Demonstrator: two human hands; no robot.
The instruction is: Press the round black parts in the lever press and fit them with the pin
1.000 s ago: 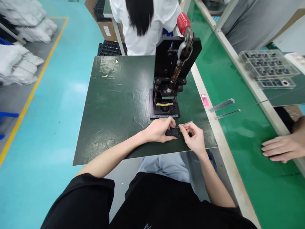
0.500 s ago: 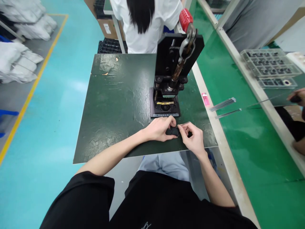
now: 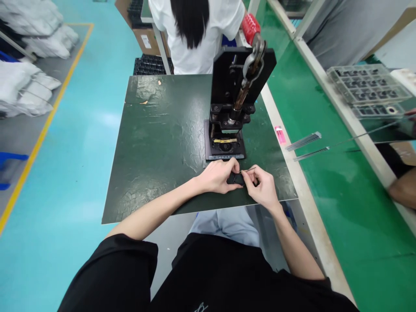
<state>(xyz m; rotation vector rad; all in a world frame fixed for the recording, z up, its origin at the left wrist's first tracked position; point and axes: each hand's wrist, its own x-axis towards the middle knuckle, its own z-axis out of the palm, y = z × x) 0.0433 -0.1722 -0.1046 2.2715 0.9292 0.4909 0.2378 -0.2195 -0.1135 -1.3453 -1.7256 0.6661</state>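
Between thumb and fingers, my left hand [image 3: 221, 176] grips a small black part [image 3: 235, 178] just above the table's near edge. My right hand [image 3: 261, 185] is closed in a pinch at the right side of that part. A thin strip or pin [image 3: 249, 169] sticks out from the right fingertips; its exact kind is too small to make out. Right behind both hands stands a black hand press [image 3: 243, 78] with a red lever grip [image 3: 250, 28]. A yellow strip [image 3: 225, 141] lies across the fixture on its base.
The dark green table [image 3: 156, 143] carries the press. To the right runs a green bench [image 3: 312, 173] with bundles of thin metal strips [image 3: 303, 141] and a clear compartment box [image 3: 367, 84]. A person in a white shirt [image 3: 198, 39] sits beyond the table. Another person's arm [image 3: 403, 190] shows at right.
My hands stay nearly in place, with the right fingers shifted slightly at the black part. At the far right, the other person's hand and arm have moved.
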